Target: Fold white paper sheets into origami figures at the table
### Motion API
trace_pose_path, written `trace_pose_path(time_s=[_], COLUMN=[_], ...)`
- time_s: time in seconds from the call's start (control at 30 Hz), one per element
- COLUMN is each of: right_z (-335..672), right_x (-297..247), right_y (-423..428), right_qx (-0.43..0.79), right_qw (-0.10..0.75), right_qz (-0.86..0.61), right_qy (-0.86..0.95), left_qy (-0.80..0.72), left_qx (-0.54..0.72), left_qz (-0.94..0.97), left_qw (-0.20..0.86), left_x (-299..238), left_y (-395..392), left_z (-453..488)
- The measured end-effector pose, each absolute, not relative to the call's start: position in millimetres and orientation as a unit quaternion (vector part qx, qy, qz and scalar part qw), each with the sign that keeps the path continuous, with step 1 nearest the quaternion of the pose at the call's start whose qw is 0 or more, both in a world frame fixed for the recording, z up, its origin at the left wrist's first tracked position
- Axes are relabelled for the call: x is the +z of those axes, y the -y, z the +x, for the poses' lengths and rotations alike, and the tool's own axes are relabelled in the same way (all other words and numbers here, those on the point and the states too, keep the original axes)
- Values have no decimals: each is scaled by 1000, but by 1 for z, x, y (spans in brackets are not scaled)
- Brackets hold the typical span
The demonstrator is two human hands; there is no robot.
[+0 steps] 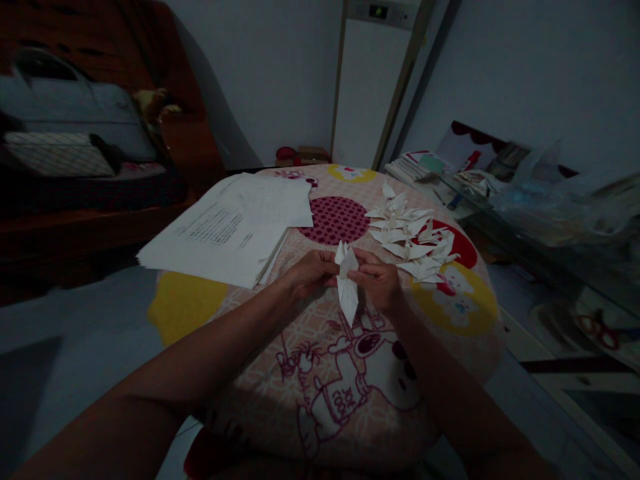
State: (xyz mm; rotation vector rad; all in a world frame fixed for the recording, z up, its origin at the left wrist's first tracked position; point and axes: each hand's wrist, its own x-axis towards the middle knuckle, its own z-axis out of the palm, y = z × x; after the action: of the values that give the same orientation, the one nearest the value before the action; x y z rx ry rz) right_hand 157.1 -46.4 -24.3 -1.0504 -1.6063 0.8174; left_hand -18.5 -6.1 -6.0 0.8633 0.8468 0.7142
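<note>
Between both hands I hold a folded white paper crane [347, 293], narrow and pointed at its lower end, with split tips at the top. My left hand [316, 272] pinches its left edge, and my right hand [377, 277] grips it from the right with the thumb laid on its face. Some fingertips are hidden behind the paper. Just right of my right hand lies a cluster of several folded paper cranes [407, 233]. A thick stack of printed paper sheets [225, 227] lies to the left, beyond my left forearm.
A patterned cloth [300, 327] covers the round table. At the right stands a glass-topped cabinet [520, 247] with papers and a plastic bag [540, 193]. Red-handled scissors [597, 331] rest on a lower shelf. A wooden bench [185, 147] with a grey bag [105, 113] stands left.
</note>
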Motion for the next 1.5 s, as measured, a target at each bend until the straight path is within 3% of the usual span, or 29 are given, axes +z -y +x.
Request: trace_pose_path(time_s=[0.5, 1.07, 1.5], right_z=[150, 146, 153], right_x=[-29, -25, -24], right_y=[48, 49, 48], right_qx=[361, 364, 483], right_qw=[574, 549, 535], right_qz=[-488, -552, -488], right_qy=[549, 511, 493], left_qy=[-372, -381, -393], left_qx=[359, 368, 408], left_qz=[480, 509, 480], left_qw=[708, 678, 670], left_x=[-7, -8, -12], left_y=[9, 11, 7], left_z=[-16, -11, -15])
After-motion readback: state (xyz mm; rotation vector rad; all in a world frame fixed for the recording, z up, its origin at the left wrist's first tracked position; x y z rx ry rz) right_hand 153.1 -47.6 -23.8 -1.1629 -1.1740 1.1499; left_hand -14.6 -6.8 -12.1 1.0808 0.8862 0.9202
